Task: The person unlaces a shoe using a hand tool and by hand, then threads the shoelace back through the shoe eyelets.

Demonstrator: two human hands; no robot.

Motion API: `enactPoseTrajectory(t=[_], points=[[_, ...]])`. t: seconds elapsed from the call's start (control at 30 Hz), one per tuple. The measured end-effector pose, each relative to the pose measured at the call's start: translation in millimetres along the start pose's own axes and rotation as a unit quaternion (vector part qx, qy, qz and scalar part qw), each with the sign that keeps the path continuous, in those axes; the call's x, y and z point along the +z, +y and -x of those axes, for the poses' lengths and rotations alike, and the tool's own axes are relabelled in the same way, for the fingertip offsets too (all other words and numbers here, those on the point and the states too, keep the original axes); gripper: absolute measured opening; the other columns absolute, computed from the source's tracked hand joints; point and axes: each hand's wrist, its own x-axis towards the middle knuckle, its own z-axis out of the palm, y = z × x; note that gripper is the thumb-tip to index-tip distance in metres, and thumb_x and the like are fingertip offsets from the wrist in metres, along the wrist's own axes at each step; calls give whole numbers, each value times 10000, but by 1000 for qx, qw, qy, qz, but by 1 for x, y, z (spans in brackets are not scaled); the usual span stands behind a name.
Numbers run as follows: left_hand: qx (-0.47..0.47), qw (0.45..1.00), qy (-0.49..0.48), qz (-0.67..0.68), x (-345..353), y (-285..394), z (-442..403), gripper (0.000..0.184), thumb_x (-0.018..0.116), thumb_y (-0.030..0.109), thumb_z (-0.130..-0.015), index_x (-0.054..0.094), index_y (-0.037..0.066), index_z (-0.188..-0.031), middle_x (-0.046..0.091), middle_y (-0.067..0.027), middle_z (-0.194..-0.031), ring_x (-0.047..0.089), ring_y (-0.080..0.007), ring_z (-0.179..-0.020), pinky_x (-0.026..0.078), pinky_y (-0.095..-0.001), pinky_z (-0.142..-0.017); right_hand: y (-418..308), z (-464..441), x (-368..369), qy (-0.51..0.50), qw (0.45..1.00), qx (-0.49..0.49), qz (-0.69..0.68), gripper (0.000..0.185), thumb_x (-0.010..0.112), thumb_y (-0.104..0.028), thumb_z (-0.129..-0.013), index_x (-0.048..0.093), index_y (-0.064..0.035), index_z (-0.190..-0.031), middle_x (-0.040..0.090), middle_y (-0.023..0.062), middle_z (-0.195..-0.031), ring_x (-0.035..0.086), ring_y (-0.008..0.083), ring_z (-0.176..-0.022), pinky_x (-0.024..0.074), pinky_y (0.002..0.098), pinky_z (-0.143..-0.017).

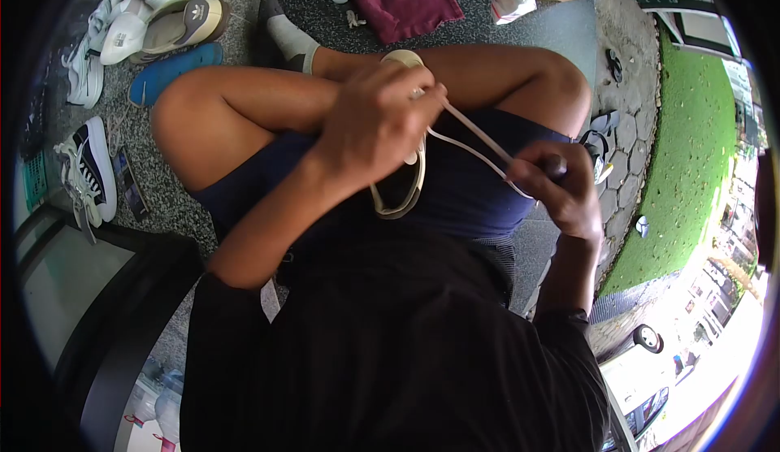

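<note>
Got the cream shoe [400, 210] in the lap [475, 188], probably for steadiness; pinching the lace [479, 133] with the left hand [378, 119], gripping its far part plus a dark handle [555, 165] in the right hand [562, 185], hands apart, seemingly for tension

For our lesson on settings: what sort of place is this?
Probably a porch or doorstep outdoors: a sneaker is on the speckled floor, with stone paving and green grass just beyond.

Green lawn [678, 176], white car [630, 375]
</note>
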Motion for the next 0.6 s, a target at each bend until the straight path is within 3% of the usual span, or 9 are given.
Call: enactPoseTrajectory(t=[0.1, 0.17, 0.23, 0.3, 0.37, 0.5, 0.53, 0.57, 0.6], points=[[-52, 998, -15, -15, -7, -28, -6, 78, 776, 117, -884, 790, 53, -925, 661, -47, -835, 697, -231, -782, 580, -391, -727, 19, 32, -27, 105, 991, -68, -54, 125, 755, -64, -970, 719, 15, -880, 728, 130, -782, 607, 118, -629, 452, 248, -550], [-61, 998, -1, -14, -4, -47, -6, 71, 761, 117, -912, 805, 65, -931, 660, -51, -814, 701, -247, -759, 584, -396, -698, 29, 51, -51, 146, 983, -97, -50, 200, 786, -128, -944, 679, 15, -853, 707, 148, -740, 555, 121, -546, 413, 267, -472], [-99, 995, -19, -16, 0, -58, -4, 85, 756, 126, -928, 813, 63, -937, 663, -68, -822, 712, -275, -789, 586, -405, -709, 42, 66, -89, 71, 986, -120, -87, 300, 815, -226, -923, 660, 18, -844, 680, 125, -695, 533, 104, -515, 395, 256, -460], [-108, 994, -29, -20, 7, -68, -2, 132, 743, 144, -968, 818, 41, -1001, 700, -84, -840, 713, -297, -751, 562, -393, -672, 46, 78, -105, 63, 977, -155, -131, 361, 804, -284, -935, 636, 3, -796, 628, 100, -622, 501, 108, -466, 368, 254, -438], [-130, 990, -45, -5, 15, -72, 0, 140, 739, 159, -970, 816, 46, -999, 703, -90, -841, 711, -311, -754, 556, -419, -662, 52, 83, -123, 2, 959, -210, -189, 344, 764, -244, -990, 603, -49, -758, 575, 22, -546, 429, 81, -364, 308, 270, -336], [-107, 993, -58, -8, 27, -70, -3, 132, 730, 155, -968, 810, 53, -988, 695, -95, -822, 704, -319, -747, 546, -433, -662, 63, 76, -122, -60, 918, -256, -297, 292, 769, -176, -976, 598, -118, -747, 573, -49, -571, 441, 62, -382, 318, 256, -338], [-111, 988, -105, -33, 26, -68, -3, 132, 740, 124, -941, 816, 57, -1024, 712, -85, -965, 719, -288, -839, 569, -421, -696, 72, 71, -117, -30, 896, -261, -359, 262, 772, -148, -961, 593, -134, -771, 563, -70, -592, 465, 62, -411, 335, 246, -355], [-109, 988, -105, -32, 17, -57, -9, 132, 740, 124, -941, 816, 57, -1024, 712, -85, -965, 719, -288, -839, 569, -421, -696, 83, 63, -110, 1, 869, -265, -419, 243, 776, -120, -945, 587, -149, -796, 553, -91, -612, 488, 61, -440, 352, 236, -373], [-94, 989, -113, -23, 4, -41, -15, 156, 744, 105, -921, 819, 59, -1049, 701, -90, -1076, 711, -287, -970, 582, -426, -796, 101, 48, -102, -67, 780, -221, -581, 230, 782, -100, -927, 579, -156, -836, 558, -94, -655, 506, 62, -486, 375, 237, -399]])
